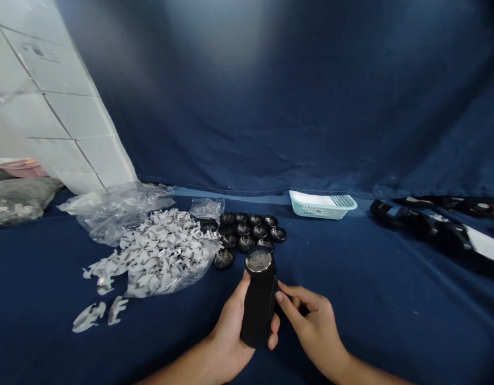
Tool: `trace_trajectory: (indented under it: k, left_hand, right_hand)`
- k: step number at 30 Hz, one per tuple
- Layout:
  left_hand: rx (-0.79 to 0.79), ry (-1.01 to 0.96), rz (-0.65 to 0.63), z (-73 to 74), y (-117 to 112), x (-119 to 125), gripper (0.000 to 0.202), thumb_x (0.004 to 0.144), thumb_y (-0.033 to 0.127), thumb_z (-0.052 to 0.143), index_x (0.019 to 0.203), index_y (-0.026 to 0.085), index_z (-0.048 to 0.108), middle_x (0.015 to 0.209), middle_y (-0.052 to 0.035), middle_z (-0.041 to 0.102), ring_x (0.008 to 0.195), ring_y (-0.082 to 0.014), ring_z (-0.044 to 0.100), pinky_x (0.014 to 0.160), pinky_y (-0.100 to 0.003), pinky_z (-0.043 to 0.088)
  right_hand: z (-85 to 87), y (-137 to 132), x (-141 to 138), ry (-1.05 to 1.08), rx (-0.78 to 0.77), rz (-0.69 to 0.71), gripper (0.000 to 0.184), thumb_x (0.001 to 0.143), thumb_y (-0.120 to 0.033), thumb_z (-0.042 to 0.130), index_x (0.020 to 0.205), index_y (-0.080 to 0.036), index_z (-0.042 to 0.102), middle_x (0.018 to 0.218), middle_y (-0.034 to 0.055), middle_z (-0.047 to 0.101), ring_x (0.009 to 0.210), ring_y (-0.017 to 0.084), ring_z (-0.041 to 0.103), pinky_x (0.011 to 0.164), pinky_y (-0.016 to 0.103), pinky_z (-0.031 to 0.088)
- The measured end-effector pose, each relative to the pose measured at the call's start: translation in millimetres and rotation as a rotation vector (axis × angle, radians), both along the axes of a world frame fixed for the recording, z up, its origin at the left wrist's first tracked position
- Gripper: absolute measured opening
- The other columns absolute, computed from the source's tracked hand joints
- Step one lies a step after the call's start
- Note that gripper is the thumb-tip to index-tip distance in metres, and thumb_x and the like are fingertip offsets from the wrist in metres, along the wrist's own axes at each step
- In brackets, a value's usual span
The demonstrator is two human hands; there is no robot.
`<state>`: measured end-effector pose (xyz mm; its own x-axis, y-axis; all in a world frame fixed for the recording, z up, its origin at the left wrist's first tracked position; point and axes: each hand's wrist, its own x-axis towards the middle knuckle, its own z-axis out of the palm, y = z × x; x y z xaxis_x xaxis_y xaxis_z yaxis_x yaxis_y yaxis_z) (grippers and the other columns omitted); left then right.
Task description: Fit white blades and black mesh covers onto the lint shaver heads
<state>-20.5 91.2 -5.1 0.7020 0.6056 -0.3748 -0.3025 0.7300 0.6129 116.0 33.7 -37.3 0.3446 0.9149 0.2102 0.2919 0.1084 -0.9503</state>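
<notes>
My left hand [233, 326] is wrapped around a black fabric shaver [257, 315], with its round perforated metal head facing up and away from me. The thumb lies along the shaver's left side and fingertips show at its right edge. My right hand [315, 318] is at the shaver's right side, thumb and forefinger pinched close to its edge. Whether anything small sits between those fingertips is hidden. Just beyond the shaver's head, several round black dish-shaped parts [246, 244] lie grouped on the blue cloth.
A heap of small white plastic pieces [167, 248] spills from a clear bag at left, two pieces lying apart. Crumpled clear plastic [122, 208] is behind it. A pale green basket [323, 207] stands at the back; black items [423, 222] lie right. Blue cloth [291, 96] hangs behind.
</notes>
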Motion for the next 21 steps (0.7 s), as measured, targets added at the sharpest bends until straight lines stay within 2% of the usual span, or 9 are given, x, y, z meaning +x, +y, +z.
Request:
trace_trajectory:
  k: [6, 13, 21]
  left_hand:
    - [0.005, -0.008, 0.012, 0.4, 1, -1, 0.057, 0.094, 0.059, 0.033, 0.098, 0.011, 0.063, 0.067, -0.0037, 0.058, 0.046, -0.0138, 0.054, 0.038, -0.025, 0.042]
    - [0.014, -0.009, -0.064, -1.4, 7, -2, 0.060, 0.093, 0.062, 0.032, 0.105, 0.011, 0.063, 0.069, -0.0046, 0.059, 0.050, -0.0158, 0.057, 0.040, -0.026, 0.044]
    - [0.018, 0.038, -0.012, -2.2, 2, 2, 0.060, 0.092, 0.063, 0.033, 0.098, 0.012, 0.063, 0.061, -0.0021, 0.056, 0.045, -0.0151, 0.053, 0.039, -0.025, 0.041]
  right_hand:
    - [4.4, -1, 0, 0.014, 0.000, 0.018, 0.030, 0.085, -0.041, 0.063, 0.101, -0.019, 0.077, 0.054, -0.0056, 0.042, 0.050, 0.011, 0.034, 0.051, 0.025, 0.034]
    - [-1.6, 2, 8, 0.064, -0.048, 0.023, 0.032, 0.083, -0.046, 0.065, 0.095, -0.018, 0.075, 0.053, -0.0070, 0.036, 0.051, 0.011, 0.034, 0.050, 0.024, 0.034]
    - [-6.0, 7, 10, 0.081, -0.046, -0.013, 0.031, 0.083, -0.046, 0.065, 0.094, -0.017, 0.074, 0.053, -0.0070, 0.038, 0.050, 0.011, 0.037, 0.050, 0.023, 0.037]
